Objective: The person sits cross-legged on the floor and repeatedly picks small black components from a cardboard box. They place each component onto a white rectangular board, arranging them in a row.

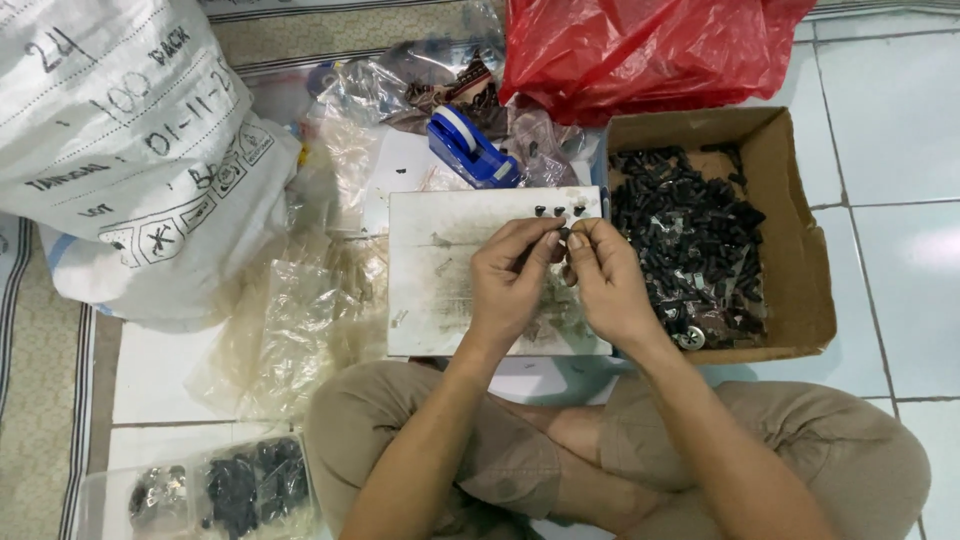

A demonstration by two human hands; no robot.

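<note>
My left hand (512, 280) and my right hand (605, 280) meet over a scuffed white board (440, 270) on the floor, fingertips pinched together on a small black part (563, 234). Which hand carries it I cannot tell for sure; both touch it. Three small black parts (560, 210) stand in a row on the board's far edge, just beyond my fingers. To the right sits an open cardboard box (790, 250) full of small black parts (690, 240).
A blue tape dispenser (468, 148) lies beyond the board. A red plastic bag (640, 50) is at the back, a large white woven sack (130, 150) at left. Clear plastic bags (300, 320) lie left of the board; a bag of black parts (250, 490) sits by my knee.
</note>
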